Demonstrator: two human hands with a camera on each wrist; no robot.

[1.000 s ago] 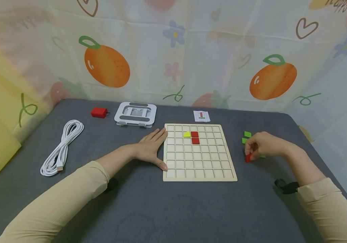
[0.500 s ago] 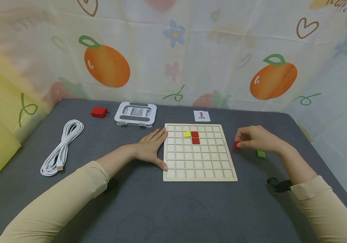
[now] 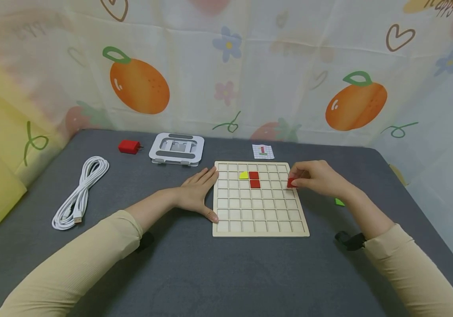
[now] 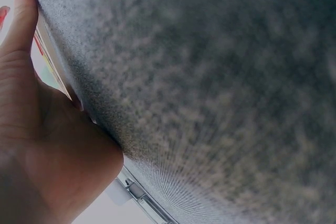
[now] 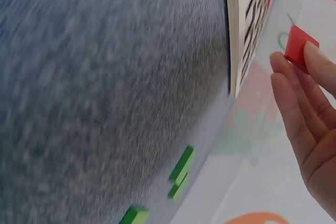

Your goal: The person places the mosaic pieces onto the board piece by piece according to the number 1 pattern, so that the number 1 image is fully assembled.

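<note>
right of the frame's middle, the right hand (image 3: 316, 177) pinches a red tile (image 3: 290, 182) near the right edge of the board (image 3: 260, 216). the left hand (image 3: 194, 196), fingers straight, touches the left edge. best to hold the board still and lay the tile flat.

You are working over a dark grey tabletop (image 3: 194, 273) that is carrying a wooden grid board (image 3: 261, 204) near its middle. Just beyond the board's far edge, a small patterned paper card (image 3: 263, 152) is lying. Towards your left, a white cable (image 3: 79, 192) is resting in a long bundle, while a red plug adapter (image 3: 129, 147) is sitting farther back, with a flat white-and-grey frame (image 3: 177, 156) lying near it. Over on your right, three small green blocks (image 5: 182, 166) are showing.
</note>
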